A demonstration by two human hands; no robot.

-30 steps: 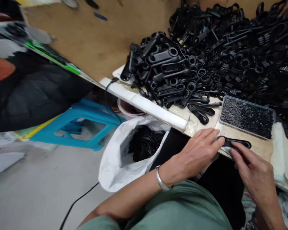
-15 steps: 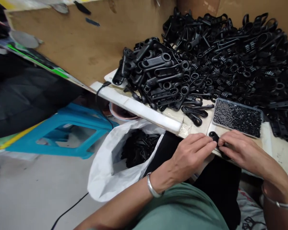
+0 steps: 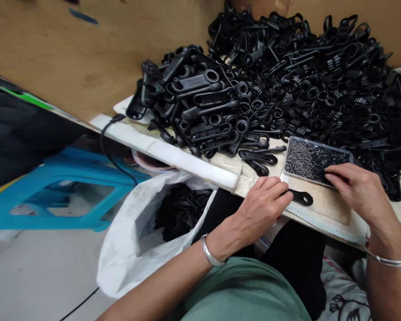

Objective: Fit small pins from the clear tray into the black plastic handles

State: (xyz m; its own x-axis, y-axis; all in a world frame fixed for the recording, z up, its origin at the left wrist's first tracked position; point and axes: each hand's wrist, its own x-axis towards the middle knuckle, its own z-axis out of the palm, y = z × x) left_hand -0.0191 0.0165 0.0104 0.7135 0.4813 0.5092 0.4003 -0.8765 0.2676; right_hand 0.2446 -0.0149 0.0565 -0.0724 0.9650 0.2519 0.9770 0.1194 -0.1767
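Observation:
My left hand rests at the near edge of the table, fingers curled on one end of a flat black plastic part that lies on the board. Over to the right, my right hand reaches into the near edge of a clear shallow tray full of tiny black pieces, fingertips bent down among them. Whether it has one pinched is hidden. Behind both hands rises a big heap of black plastic lever-shaped parts.
A white bag holding more black parts hangs open below the table edge on the left. Further left stands a blue plastic stool, with a black cable running off the table. A brown board wall backs the table.
My right hand left the black part and moved right and up into the tray. The left hand stayed on the part. The view shifted, sliding the scene leftward.

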